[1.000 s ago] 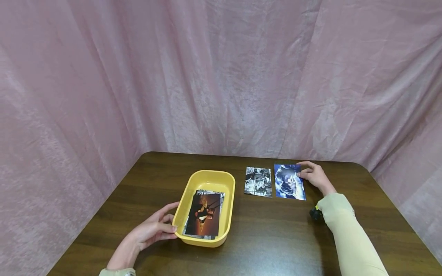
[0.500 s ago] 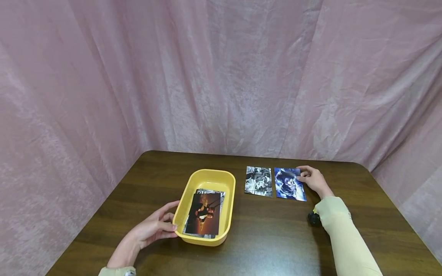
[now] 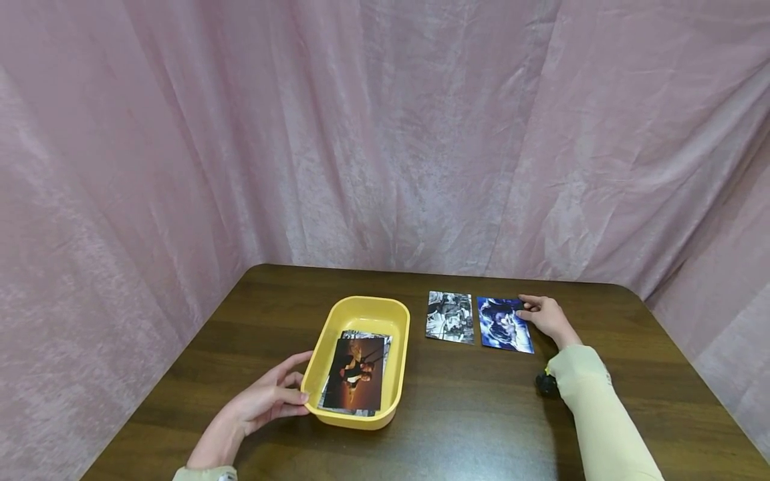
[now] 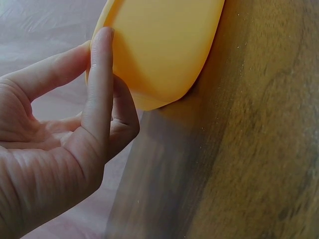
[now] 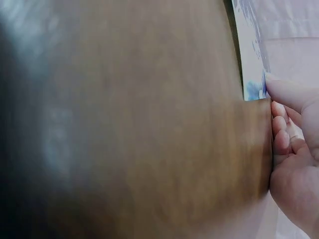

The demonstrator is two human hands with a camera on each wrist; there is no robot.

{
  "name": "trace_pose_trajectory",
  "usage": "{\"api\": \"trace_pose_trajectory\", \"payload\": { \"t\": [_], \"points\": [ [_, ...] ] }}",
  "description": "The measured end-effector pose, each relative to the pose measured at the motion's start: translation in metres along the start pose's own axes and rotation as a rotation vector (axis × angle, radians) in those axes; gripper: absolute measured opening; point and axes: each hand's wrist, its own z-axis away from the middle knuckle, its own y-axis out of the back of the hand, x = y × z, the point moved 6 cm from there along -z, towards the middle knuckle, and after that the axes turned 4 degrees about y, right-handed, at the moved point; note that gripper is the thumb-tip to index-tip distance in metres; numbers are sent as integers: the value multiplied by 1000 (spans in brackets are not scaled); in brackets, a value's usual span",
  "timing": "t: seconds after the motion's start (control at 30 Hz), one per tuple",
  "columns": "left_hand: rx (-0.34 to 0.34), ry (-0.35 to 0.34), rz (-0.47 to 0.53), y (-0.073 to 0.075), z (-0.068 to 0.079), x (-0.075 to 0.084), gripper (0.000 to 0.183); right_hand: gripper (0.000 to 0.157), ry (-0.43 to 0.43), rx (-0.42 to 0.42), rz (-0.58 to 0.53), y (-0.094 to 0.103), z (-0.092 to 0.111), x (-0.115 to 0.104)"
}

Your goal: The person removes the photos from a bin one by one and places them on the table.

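Since the earlier frames, one glossy blue-and-white picture card (image 3: 504, 325) has shifted slightly toward the near side of the dark brown wood-grain table (image 3: 475, 414), and the person's right hand (image 3: 547, 319) has shifted with it. Little else has changed: the person's left hand (image 3: 267, 399) and the yellow rounded-rectangular tray (image 3: 369, 317) keep their places.

On the right hand, the thumb lies nearly straight against the blue card's right edge, and the forefinger reaches to its far right corner with a small gap between the two; the other fingers are bent. Whether they pinch the card, I cannot tell. This card is at the right of the table, toward the back. Just to its left, apart from it, lies a rectangular black-and-white picture card (image 3: 450, 317).

The left hand grips the tray's near left side: the thumb presses over the rim, and the other fingers, partly bent, are set against the outside. Inside the tray, a dark orange-brown picture card (image 3: 355, 374) lies on top of black-and-white paper (image 3: 365, 334) that shows around its edges.

Pale yellow sleeves (image 3: 601, 421) cover both forearms, with a small black object (image 3: 546, 383) beside the right cuff. Behind the table hangs a pink velvety curtain (image 3: 421, 147).
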Motion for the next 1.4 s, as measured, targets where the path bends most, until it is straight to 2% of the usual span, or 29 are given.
{"api": "trace_pose_trajectory", "payload": {
  "t": [0.37, 0.63, 0.83, 0.97, 1.07, 1.23, 1.4],
  "points": [
    [-9, -5, 1, 0, 0, 0, 87, 52, 3, 17, -24, 1, 1, 1],
    [-18, -14, 4, 0, -2, 3, 87, 53, 8, 28, -87, 6, 2, -2],
    [-18, -3, 7, 0, 0, 1, 89, 51, 24, 68, -140, 4, -5, -14],
    [-18, -2, 5, 0, 0, 0, 89, 49, 52, 84, -144, 0, -15, -37],
    [-17, -4, -3, 0, 1, 0, 88, 47, 94, 87, -176, -6, -25, -63],
    [-17, -8, -8, 0, 1, 2, 88, 44, 169, 75, -267, -24, -41, -118],
    [-20, -6, -7, -1, 1, 2, 88, 42, 249, 71, -323, -52, -54, -175]
  ]
}}
